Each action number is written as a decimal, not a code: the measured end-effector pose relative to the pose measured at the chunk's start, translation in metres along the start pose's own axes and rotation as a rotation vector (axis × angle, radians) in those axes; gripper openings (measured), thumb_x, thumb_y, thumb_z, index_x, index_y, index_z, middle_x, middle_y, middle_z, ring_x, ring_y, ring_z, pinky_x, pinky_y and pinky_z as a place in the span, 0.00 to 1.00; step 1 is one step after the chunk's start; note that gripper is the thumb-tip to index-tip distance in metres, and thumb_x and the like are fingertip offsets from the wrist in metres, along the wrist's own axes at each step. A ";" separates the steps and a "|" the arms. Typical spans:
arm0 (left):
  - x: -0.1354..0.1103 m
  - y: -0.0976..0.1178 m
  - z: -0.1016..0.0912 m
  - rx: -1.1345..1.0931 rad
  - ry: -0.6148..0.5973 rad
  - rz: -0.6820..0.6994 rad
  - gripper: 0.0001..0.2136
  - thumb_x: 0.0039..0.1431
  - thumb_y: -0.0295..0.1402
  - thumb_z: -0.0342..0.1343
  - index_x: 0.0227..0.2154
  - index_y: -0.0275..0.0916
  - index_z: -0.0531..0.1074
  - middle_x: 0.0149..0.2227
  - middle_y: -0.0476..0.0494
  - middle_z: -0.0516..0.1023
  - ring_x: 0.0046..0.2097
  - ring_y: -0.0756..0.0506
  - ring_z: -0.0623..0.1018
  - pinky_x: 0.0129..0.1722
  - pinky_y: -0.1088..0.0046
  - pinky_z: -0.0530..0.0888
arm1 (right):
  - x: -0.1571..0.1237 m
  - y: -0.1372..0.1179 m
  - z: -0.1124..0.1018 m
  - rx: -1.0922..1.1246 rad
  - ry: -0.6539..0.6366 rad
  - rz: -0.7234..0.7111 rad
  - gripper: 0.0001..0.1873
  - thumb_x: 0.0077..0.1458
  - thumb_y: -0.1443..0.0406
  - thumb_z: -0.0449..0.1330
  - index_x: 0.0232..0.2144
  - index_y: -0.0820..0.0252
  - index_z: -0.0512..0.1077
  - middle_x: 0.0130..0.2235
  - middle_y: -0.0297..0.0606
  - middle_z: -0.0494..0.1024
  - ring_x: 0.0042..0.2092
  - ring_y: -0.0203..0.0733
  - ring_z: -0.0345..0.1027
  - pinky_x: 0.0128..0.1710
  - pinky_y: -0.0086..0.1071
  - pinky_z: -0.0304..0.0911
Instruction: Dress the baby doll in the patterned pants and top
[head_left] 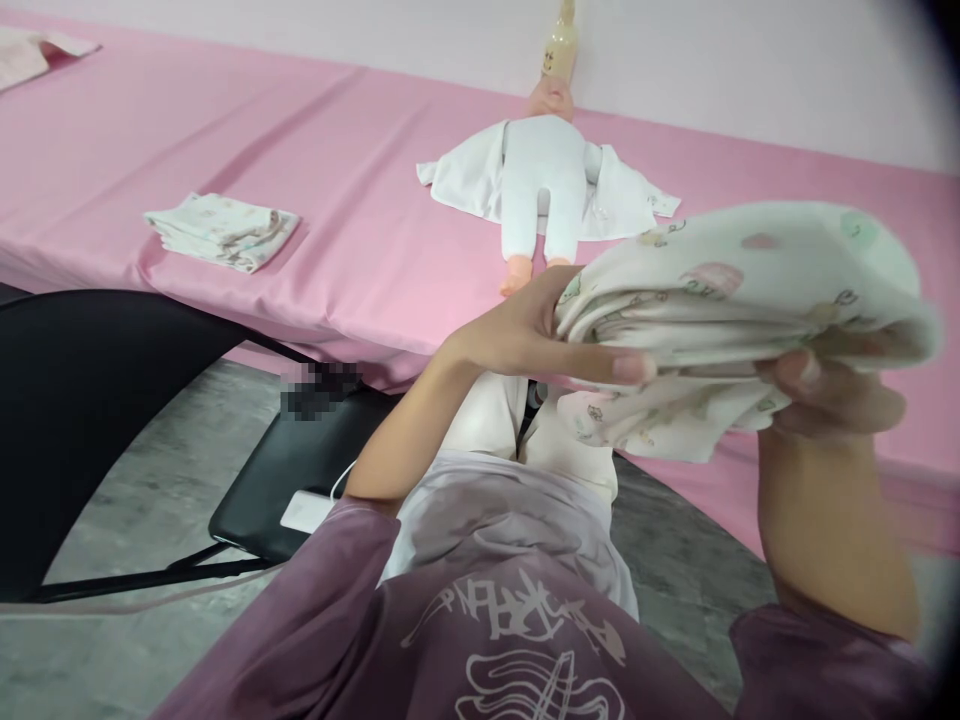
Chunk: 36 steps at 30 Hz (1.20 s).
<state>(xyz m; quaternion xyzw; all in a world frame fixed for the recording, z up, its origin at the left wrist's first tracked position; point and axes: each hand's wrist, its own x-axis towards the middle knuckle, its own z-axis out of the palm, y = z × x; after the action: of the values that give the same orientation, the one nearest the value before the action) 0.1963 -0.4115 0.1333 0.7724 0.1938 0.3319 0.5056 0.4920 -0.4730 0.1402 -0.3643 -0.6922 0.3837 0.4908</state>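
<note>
A white baby garment (720, 290) with small coloured prints is bunched up between my two hands, above the front edge of the pink-covered table. My left hand (525, 325) grips its left side, thumb on top and the other fingers hidden behind the fabric. On the right, my right hand (840, 390) holds the lower edge, slightly blurred, with the thumb pressed on the cloth. Beyond the garment a baby doll (544, 170) lies on its back with its feet toward me. A white open top (472, 175) is spread under and beside the doll.
The pink table cover (337, 130) runs along the wall. A folded stack of printed cloths (225, 230) lies left of the doll. Behind its head stands a yellowish bottle (560, 50). Below left is a black chair (300, 470) with a white power bank (307, 511).
</note>
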 end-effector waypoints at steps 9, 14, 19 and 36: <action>0.012 0.011 0.006 0.019 0.207 0.062 0.20 0.72 0.49 0.73 0.55 0.40 0.83 0.50 0.40 0.85 0.65 0.26 0.85 0.58 0.48 0.88 | 0.030 -0.016 0.032 0.108 -0.041 -0.026 0.19 0.55 0.55 0.85 0.46 0.45 0.87 0.44 0.36 0.88 0.55 0.56 0.87 0.59 0.50 0.87; 0.016 -0.005 0.005 0.079 0.211 0.044 0.20 0.78 0.54 0.67 0.54 0.41 0.80 0.53 0.39 0.85 0.63 0.29 0.85 0.59 0.52 0.88 | 0.027 -0.014 0.045 0.032 0.129 0.019 0.24 0.58 0.63 0.84 0.56 0.50 0.87 0.57 0.37 0.91 0.63 0.57 0.86 0.64 0.47 0.86; 0.016 -0.018 0.007 0.098 0.191 0.046 0.20 0.80 0.55 0.63 0.56 0.43 0.78 0.49 0.39 0.85 0.58 0.32 0.87 0.58 0.53 0.87 | 0.027 -0.010 0.055 0.055 0.175 0.133 0.22 0.59 0.59 0.84 0.54 0.48 0.87 0.55 0.34 0.91 0.59 0.55 0.87 0.60 0.46 0.86; 0.037 0.016 -0.069 0.138 0.274 0.016 0.16 0.64 0.41 0.77 0.51 0.41 0.86 0.56 0.37 0.90 0.63 0.28 0.87 0.61 0.53 0.83 | 0.123 -0.045 0.027 -0.498 -0.028 0.012 0.03 0.64 0.62 0.70 0.40 0.47 0.81 0.50 0.33 0.88 0.57 0.60 0.83 0.64 0.55 0.81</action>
<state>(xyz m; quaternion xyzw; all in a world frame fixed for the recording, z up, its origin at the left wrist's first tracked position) 0.1730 -0.3491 0.1780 0.7543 0.2774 0.4241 0.4175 0.4291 -0.3888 0.2233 -0.4728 -0.7699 0.2093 0.3739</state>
